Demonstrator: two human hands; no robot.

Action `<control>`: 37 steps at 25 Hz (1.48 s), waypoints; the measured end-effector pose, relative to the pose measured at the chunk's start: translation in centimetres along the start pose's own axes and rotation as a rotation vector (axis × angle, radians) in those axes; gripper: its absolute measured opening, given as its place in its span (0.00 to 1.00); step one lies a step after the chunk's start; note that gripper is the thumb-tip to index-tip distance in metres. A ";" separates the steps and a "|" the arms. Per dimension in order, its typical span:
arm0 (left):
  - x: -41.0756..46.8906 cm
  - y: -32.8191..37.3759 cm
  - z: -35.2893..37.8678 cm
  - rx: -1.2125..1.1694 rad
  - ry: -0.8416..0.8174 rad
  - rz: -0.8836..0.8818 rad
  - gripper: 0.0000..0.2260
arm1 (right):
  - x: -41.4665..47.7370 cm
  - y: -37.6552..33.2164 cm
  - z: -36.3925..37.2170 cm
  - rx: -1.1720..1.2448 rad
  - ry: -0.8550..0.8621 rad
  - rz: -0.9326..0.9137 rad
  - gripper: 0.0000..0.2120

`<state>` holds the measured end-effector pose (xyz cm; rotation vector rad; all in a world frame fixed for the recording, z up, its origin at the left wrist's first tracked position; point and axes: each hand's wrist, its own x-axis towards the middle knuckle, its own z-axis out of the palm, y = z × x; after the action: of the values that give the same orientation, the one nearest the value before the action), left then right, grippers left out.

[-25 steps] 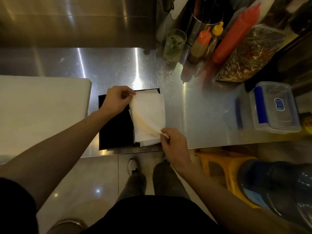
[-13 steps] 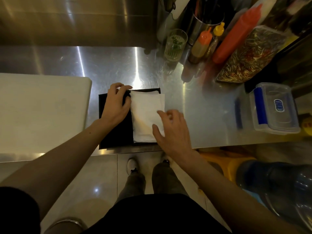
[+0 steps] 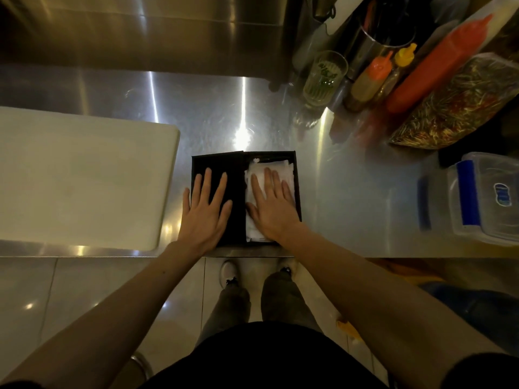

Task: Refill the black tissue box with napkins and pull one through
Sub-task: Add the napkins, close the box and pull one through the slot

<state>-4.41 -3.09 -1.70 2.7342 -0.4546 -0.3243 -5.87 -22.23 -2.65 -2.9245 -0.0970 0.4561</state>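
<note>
The black tissue box [image 3: 298, 189] lies open at the front edge of the steel counter, its black lid panel [image 3: 213, 164] folded out flat to the left. White napkins [image 3: 276, 167] fill the right half of the box. My right hand [image 3: 271, 206] lies flat on the napkins, fingers spread, palm down. On the lid panel rests my left hand [image 3: 206, 209], also flat with fingers apart. Neither hand grips anything.
A white cutting board [image 3: 81, 178] lies to the left of the box. At the back right stand a glass [image 3: 324, 77], squeeze bottles [image 3: 370, 80], a red bottle [image 3: 438, 66] and a bag of chillies [image 3: 460, 108]. A clear plastic container [image 3: 488, 197] sits at the right.
The right hand let go of the napkin's corner and laid flat on the stack, pressing it into the box. The left hand released the napkin and flattened onto the lid panel.
</note>
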 end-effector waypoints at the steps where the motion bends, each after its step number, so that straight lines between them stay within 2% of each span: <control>1: 0.2 -0.1 0.0 0.008 0.001 0.011 0.26 | 0.2 0.1 0.3 -0.016 -0.004 -0.003 0.33; 9: 0.4 -0.3 0.3 -0.048 -0.032 0.015 0.26 | 0.8 0.3 1.1 -0.035 -0.078 -0.004 0.33; 12: 0.0 -0.6 -0.2 -0.164 -0.009 -0.036 0.29 | 0.1 -0.4 -0.7 0.058 0.042 -0.100 0.32; 14: -0.4 -0.6 -0.9 -0.330 -0.008 -0.078 0.34 | -1.3 0.0 -2.0 0.174 0.212 -0.093 0.30; 16: -0.6 -0.2 -1.9 -0.490 0.009 -0.151 0.37 | -3.0 1.5 -2.9 0.349 0.370 0.061 0.29; 17: -0.6 -0.1 -2.6 -0.583 0.045 -0.214 0.37 | -3.8 2.2 -3.2 0.507 0.361 0.183 0.28; 20: -0.3 -0.6 -5.2 -1.033 0.198 -0.461 0.25 | -4.5 3.2 -4.3 1.205 0.095 0.548 0.20; 21: -0.2 -0.8 -5.9 -1.212 0.210 -0.490 0.19 | -4.5 3.1 -4.6 1.372 0.043 0.633 0.17; 23: -0.2 -0.1 -6.7 -1.401 0.118 -0.420 0.15 | -4.7 3.2 -4.9 1.555 -0.019 0.685 0.20; 25: -0.2 1.9 -6.0 -1.267 -0.022 -0.303 0.16 | -5.0 3.7 -4.9 1.680 -0.090 0.636 0.27; 26: -0.2 3.1 -5.2 -1.171 -0.100 -0.274 0.20 | -5.1 4.0 -4.9 1.702 -0.119 0.613 0.29; 29: -0.3 5.7 -2.8 -1.075 -0.276 -0.319 0.34 | -5.1 4.6 -5.4 1.761 -0.194 0.576 0.34; 34: -0.1 6.9 -0.3 -1.068 -0.238 -0.240 0.28 | -5.2 4.9 -5.7 1.727 -0.240 0.568 0.35; 37: -0.1 7.3 0.4 -1.033 -0.183 -0.220 0.27 | -5.3 4.2 -5.4 1.686 -0.211 0.579 0.27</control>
<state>-6.59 -9.63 0.68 1.7406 0.0101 -0.6493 -9.13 -27.76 3.15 -1.1890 0.7293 0.5106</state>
